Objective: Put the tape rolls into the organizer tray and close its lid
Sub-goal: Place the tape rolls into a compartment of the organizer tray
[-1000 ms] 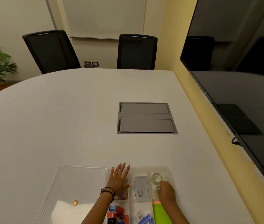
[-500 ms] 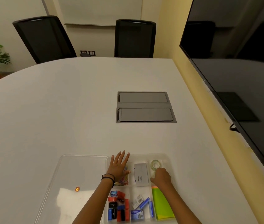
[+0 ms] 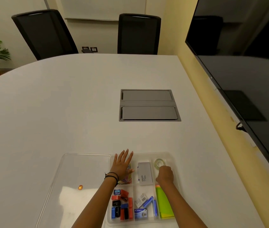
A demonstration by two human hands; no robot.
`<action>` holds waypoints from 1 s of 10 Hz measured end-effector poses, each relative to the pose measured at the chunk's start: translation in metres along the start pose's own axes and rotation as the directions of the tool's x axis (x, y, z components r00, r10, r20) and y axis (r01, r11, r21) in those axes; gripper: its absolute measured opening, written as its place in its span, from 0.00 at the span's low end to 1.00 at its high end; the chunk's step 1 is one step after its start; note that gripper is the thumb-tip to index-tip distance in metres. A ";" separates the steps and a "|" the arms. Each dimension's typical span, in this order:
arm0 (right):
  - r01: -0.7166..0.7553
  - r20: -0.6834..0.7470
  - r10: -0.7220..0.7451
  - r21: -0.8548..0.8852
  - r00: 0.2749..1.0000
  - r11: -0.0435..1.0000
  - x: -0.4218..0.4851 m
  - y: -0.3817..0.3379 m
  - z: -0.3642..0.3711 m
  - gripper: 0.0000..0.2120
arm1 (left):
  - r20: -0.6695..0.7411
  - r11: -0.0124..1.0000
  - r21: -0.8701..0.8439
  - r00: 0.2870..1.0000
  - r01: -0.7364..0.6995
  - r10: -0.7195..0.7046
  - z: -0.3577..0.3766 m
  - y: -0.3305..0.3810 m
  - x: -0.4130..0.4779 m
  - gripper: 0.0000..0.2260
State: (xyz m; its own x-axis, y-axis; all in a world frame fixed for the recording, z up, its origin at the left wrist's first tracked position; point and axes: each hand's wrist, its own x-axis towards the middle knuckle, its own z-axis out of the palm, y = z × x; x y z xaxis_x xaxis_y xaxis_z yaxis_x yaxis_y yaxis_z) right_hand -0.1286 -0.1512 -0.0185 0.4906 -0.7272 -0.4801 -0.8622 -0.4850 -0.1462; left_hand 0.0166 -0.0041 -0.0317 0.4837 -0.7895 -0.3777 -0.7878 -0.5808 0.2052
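A clear organizer tray (image 3: 171, 155) with several compartments lies at the table's near edge. Its clear lid (image 3: 84, 170) lies open flat on the left. One clear tape roll (image 3: 159, 162) lies flat in the far right compartment. My right hand (image 3: 165, 176) is in that compartment just behind the roll, fingers curled down, knuckles up. It hides a second tape roll under it. My left hand (image 3: 122, 165) rests flat with fingers spread on the far left compartment, over coloured paper clips.
The tray also holds a grey card box (image 3: 145, 176), coloured sharpeners (image 3: 122, 204), staple boxes (image 3: 144, 206) and green sticky notes (image 3: 164, 203). A grey cable hatch (image 3: 148, 105) sits mid-table. A large dark screen (image 3: 245, 79) hangs on the right wall; two black chairs stand at the far side.
My right hand slid forward in the far right compartment and now covers the nearer tape roll. My left hand stayed flat on the tray. The view tipped down, showing more of the tray.
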 end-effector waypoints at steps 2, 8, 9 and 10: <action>-0.027 -0.012 0.028 0.076 1.000 0.997 0.001 0.002 0.004 0.21 | -0.011 1.000 0.000 1.000 -0.006 0.006 0.003 -0.001 0.000 0.34; 0.090 -0.057 -0.084 0.100 0.995 0.991 0.015 0.003 -0.006 0.19 | -0.014 0.999 0.032 1.000 -0.008 0.009 -0.005 -0.005 0.016 0.34; 0.092 -0.050 -0.087 0.098 0.995 0.991 0.022 0.002 -0.009 0.20 | 0.003 1.000 0.029 1.000 0.000 0.000 -0.008 -0.005 0.026 0.35; 0.067 -0.032 -0.065 0.079 0.997 0.995 0.026 0.000 -0.011 0.21 | -0.007 0.999 0.034 1.000 -0.011 0.011 -0.009 -0.006 0.032 0.34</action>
State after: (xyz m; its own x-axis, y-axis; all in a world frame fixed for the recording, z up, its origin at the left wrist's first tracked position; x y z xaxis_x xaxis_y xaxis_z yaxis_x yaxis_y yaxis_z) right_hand -0.1147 -0.1755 -0.0212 0.5490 -0.7096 -0.4416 -0.8347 -0.4927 -0.2461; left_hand 0.0400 -0.0275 -0.0363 0.4774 -0.7976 -0.3687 -0.8056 -0.5649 0.1788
